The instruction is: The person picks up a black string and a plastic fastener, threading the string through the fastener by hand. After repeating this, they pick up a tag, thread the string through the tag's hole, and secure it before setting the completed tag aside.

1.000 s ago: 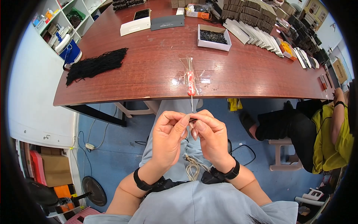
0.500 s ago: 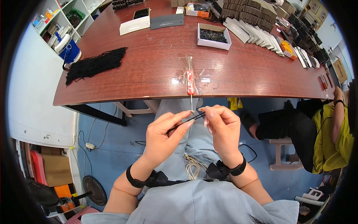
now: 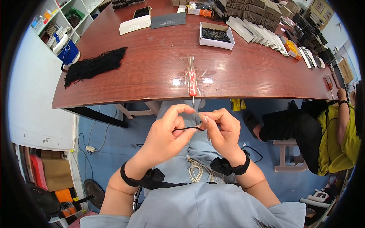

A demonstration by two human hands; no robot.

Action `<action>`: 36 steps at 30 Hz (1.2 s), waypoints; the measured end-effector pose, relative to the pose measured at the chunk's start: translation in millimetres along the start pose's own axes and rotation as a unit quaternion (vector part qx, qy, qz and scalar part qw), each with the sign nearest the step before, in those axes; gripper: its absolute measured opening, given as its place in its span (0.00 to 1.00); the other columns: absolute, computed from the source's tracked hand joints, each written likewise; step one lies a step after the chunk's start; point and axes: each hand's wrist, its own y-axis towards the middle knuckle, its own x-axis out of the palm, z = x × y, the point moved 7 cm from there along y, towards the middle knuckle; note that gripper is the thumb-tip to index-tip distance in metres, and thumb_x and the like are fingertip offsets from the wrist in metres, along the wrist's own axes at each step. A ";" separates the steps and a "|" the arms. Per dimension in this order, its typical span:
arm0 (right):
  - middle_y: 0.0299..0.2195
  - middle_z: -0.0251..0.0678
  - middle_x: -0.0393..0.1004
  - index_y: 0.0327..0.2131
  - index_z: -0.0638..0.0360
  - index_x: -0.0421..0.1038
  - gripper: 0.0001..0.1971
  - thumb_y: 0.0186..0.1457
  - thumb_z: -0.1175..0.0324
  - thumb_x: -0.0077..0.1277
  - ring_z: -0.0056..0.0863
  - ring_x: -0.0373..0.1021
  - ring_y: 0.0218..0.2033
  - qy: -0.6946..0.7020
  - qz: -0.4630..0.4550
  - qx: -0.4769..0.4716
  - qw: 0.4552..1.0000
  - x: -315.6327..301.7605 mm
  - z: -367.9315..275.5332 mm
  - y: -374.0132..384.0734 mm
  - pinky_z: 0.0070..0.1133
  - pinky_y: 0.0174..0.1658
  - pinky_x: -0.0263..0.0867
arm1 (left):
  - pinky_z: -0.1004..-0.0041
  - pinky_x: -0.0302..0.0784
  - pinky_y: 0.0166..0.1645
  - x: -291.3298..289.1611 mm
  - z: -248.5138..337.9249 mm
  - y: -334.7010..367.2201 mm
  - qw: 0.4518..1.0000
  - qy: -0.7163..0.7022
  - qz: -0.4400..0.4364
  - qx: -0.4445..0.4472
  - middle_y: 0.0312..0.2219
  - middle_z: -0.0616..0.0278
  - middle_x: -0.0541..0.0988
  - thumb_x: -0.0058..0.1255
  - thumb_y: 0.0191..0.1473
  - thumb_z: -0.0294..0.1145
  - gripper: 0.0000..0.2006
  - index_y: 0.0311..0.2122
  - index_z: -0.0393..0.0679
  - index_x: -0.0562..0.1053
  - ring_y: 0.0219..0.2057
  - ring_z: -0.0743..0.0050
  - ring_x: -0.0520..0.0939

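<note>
Both hands are up in front of the chest, just below the desk edge: the left hand (image 3: 167, 133) pinches one end of a short thin black cord (image 3: 187, 129), its grip clamped on it between thumb and forefinger, and the right hand (image 3: 222, 131) has its fingertips closed together on the other end, so the cord spans the small gap between the 2 hands. This looks like a fine threading or knotting step, and I judge the next move calls for steady fingertip control and a taut cord. On the curved reddish-brown wooden desk (image 3: 152, 72) a red-and-white stick in a clear plastic sleeve (image 3: 192, 81) lies at the near edge, directly beyond the hands. Further off sit a loose pile of black cords (image 3: 93, 66), a white open box of dark small parts (image 3: 216, 35) and rows of flat cardboard packs (image 3: 262, 34). Another person in yellow (image 3: 338, 133) sits to the right, well apart; nothing blocks the hands.
</note>
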 end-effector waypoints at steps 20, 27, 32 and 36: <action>0.12 0.29 0.64 0.23 0.64 0.66 0.09 0.48 0.67 0.47 0.09 0.57 0.08 0.367 -0.177 0.334 0.850 37.8 15.4 -10.7 0.07 0.11 0.50 | 0.87 0.53 0.17 31.3 -41.5 4.6 0.815 -0.474 -0.291 -0.164 0.16 0.70 0.69 0.50 0.41 0.22 0.03 0.25 0.36 0.71 0.14 0.91 0.62; 0.13 0.30 0.65 0.23 0.64 0.66 0.08 0.49 0.68 0.46 0.10 0.58 0.09 0.393 -0.139 0.340 0.843 37.0 19.9 -10.9 0.07 0.12 0.50 | 0.85 0.43 0.14 47.3 -48.2 -7.0 0.712 -0.602 -0.274 -0.237 0.12 0.75 0.61 0.46 0.47 0.28 0.06 0.28 0.36 0.71 0.11 0.91 0.52; 0.18 0.34 0.70 0.23 0.66 0.70 0.04 0.44 0.74 0.50 0.16 0.65 0.16 0.348 -0.269 0.178 0.880 32.9 -11.8 -1.6 0.10 0.20 0.60 | 0.84 0.43 0.14 43.1 -37.1 -13.8 0.706 -0.599 -0.321 -0.200 0.11 0.74 0.61 0.44 0.47 0.26 0.06 0.28 0.34 0.70 0.10 0.90 0.52; 0.19 0.33 0.70 0.25 0.62 0.73 0.05 0.40 0.76 0.52 0.19 0.66 0.21 0.225 -0.416 0.035 0.880 30.4 -40.7 10.0 0.13 0.24 0.60 | 0.84 0.46 0.14 36.0 -23.7 -12.2 0.723 -0.550 -0.367 -0.202 0.11 0.71 0.64 0.46 0.45 0.23 0.05 0.28 0.32 0.71 0.11 0.90 0.55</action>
